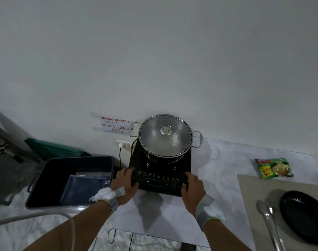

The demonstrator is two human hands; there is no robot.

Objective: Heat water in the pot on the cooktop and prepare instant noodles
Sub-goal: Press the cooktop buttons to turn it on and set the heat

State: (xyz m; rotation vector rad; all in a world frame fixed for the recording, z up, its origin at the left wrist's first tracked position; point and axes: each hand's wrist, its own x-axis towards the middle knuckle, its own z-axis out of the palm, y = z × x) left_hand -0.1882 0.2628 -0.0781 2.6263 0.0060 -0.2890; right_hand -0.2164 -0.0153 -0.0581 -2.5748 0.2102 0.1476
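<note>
Black cooktop [160, 184] held by L grip [125, 180], R grip [191, 185]; green pkt [273, 168]: "Soto Mie".

A lidded steel pot [165, 136] sits on the flat black cooktop [160, 184], grey plastic bin [51, 178] left, green noodle packet [274, 168] right.

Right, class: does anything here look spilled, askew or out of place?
Nothing stands out. The lid sits level on the pot, which stands upright on the cooktop; the left hand and right hand grip its front corners. The noodle packet lies flat to the right; no spill shows.
</note>
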